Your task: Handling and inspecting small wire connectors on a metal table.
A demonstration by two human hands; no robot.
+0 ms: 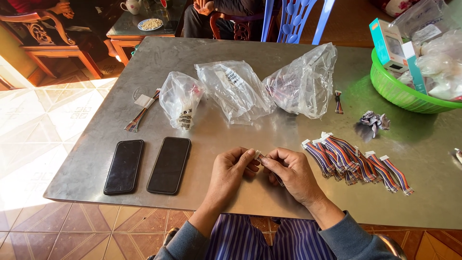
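Grey metal desk (pixel 269 62): left hand (pixel 231 171) and right hand (pixel 291 173) pinch small multicoloured ribbon cable (pixel 260 157) between fingertips, beside sorted heap of matching white-plugged cables (pixel 351 161).

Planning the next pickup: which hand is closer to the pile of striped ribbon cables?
Right. The right hand sits just beside the pile of striped ribbon cables, which lies to its right. The left hand is farther off, beyond the right hand, nearer the two phones.
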